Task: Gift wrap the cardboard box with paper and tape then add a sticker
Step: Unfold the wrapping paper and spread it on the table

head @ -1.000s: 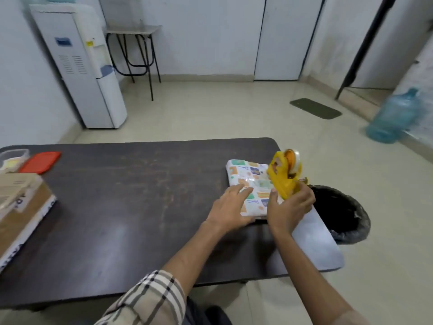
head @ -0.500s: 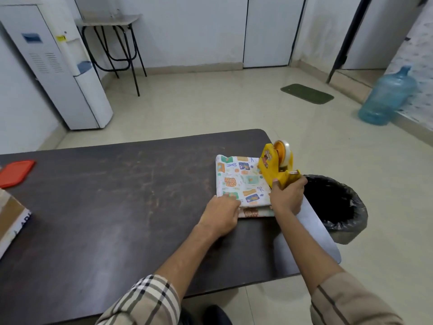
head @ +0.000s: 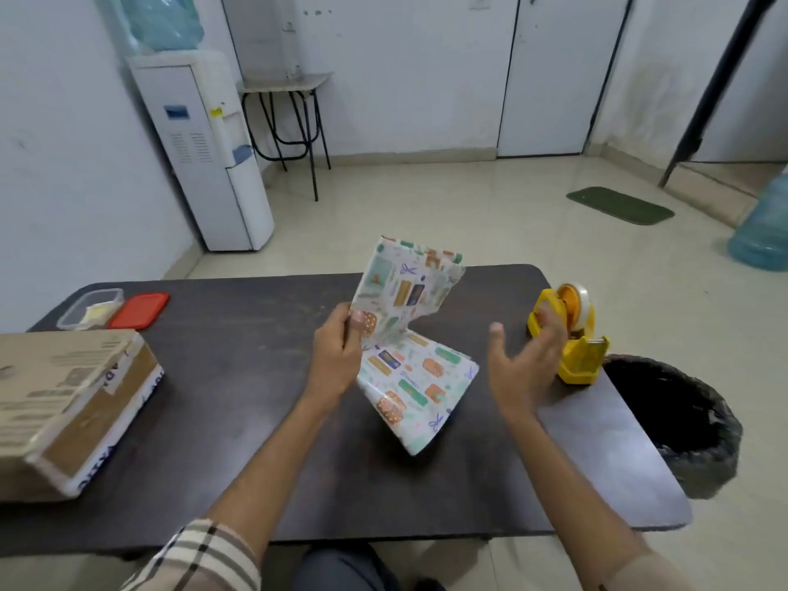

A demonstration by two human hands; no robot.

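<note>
1. We note a change from half a second ago: the yellow tape dispenser point(head: 569, 334), then held in the right hand over the folded paper, now stands on the dark table point(head: 239, 377) at about 3 o'clock from the paper.
2. The right hand point(head: 522, 371) is empty, fingers spread wide, hovering just in front of the dispenser; whether it touches it we cannot tell.
3. The left hand point(head: 337, 356) pinches the left edge of the patterned wrapping paper point(head: 409, 330), which is lifted off the table and opening along a fold, upper panel raised, lower panel hanging.
4. The cardboard box point(head: 64, 403) sits at the table's 9 o'clock edge, well apart from the paper and unwrapped.
5. We judge that wrapping proper has not begun: the sheet is only being unfolded, and taping and the sticker remain.
</note>
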